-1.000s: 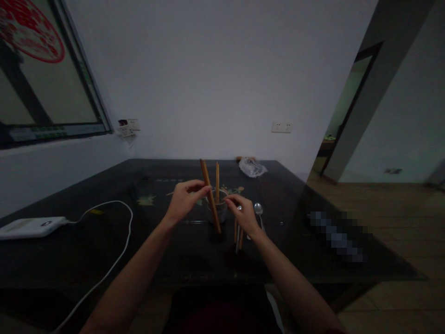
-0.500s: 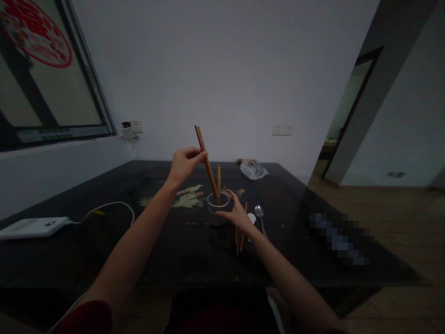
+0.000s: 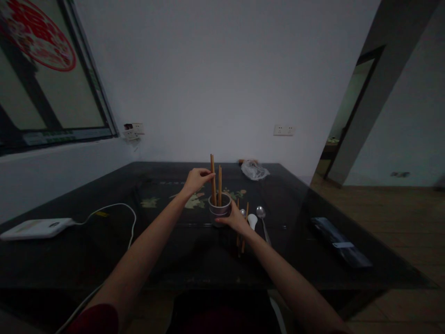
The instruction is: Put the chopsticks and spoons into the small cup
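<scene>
My left hand [image 3: 199, 179] pinches a pair of wooden chopsticks [image 3: 213, 183], which stand nearly upright with their lower ends inside a round cup [image 3: 219, 210]. A second pair of chopsticks [image 3: 220, 178] leans in the same cup. Curled around the cup's right side is my right hand [image 3: 236, 218], thumb across the front. Close to that wrist, more chopsticks [image 3: 247, 211] lie on the table, partly hidden by my arm. Beside them are a white spoon [image 3: 252, 220] and a metal spoon [image 3: 261, 212]; another metal spoon shows only in part.
The dark table [image 3: 194, 264] has a floral picture on top. A crumpled clear plastic bag [image 3: 255, 170] lies at the back. On the left is a white power bank [image 3: 36, 229] with a white cable [image 3: 109, 204]. A long dark packet [image 3: 340, 242] rests at the right.
My left hand has moved down with its chopsticks, which now stand lower and straighter in the cup. My right hand has closed from a loose spread onto the cup's side.
</scene>
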`<state>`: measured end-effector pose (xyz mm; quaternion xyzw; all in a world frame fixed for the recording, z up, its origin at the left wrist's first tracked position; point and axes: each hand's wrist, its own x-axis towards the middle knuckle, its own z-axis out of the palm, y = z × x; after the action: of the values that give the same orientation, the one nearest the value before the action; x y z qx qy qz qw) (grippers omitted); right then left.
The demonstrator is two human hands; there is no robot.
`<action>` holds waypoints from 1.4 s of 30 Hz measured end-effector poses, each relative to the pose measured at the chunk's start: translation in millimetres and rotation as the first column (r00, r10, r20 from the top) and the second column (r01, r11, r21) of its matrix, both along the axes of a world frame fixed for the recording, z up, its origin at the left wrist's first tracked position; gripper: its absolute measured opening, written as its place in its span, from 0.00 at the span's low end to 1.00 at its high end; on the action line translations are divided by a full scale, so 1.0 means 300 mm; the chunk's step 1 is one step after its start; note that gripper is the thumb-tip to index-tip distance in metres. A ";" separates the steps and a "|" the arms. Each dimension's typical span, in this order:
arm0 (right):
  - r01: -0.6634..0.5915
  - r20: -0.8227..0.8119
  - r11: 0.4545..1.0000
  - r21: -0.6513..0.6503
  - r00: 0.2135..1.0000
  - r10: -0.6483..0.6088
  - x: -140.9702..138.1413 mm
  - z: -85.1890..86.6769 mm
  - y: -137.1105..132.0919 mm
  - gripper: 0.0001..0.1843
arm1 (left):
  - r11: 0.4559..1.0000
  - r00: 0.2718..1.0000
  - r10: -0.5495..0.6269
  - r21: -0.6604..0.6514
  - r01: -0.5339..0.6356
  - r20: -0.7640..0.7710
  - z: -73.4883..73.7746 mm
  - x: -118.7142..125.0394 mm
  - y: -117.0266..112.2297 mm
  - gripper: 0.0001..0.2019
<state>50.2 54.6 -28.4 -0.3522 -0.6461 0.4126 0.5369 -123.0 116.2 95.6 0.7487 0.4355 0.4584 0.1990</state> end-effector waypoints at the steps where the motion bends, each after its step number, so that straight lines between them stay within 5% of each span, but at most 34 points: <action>1: 0.014 0.011 1.000 -0.010 1.000 -0.014 0.000 -0.003 0.002 0.54 | 1.000 1.000 -0.004 -0.008 0.004 -0.012 -0.009 0.002 0.007 0.13; 11: 0.108 0.121 0.987 -0.115 0.988 -0.095 0.003 -0.005 -0.002 0.45 | 0.999 0.999 0.013 -0.045 -0.015 -0.043 -0.080 0.005 0.046 0.14; 27: 0.097 0.127 0.986 -0.136 0.989 -0.079 0.007 -0.024 0.008 0.38 | 0.994 0.990 -0.004 -0.110 -0.011 -0.138 -0.084 0.024 0.046 0.13; 42: 0.084 0.117 0.987 -0.135 0.991 -0.068 0.006 -0.035 0.015 0.37 | 0.987 0.998 -0.050 -0.152 0.043 -0.040 -0.114 0.031 0.067 0.12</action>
<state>52.1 59.2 -38.7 -0.4358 -0.6308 0.4155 0.4894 -113.6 136.1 61.3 0.7512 0.4557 0.4028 0.2564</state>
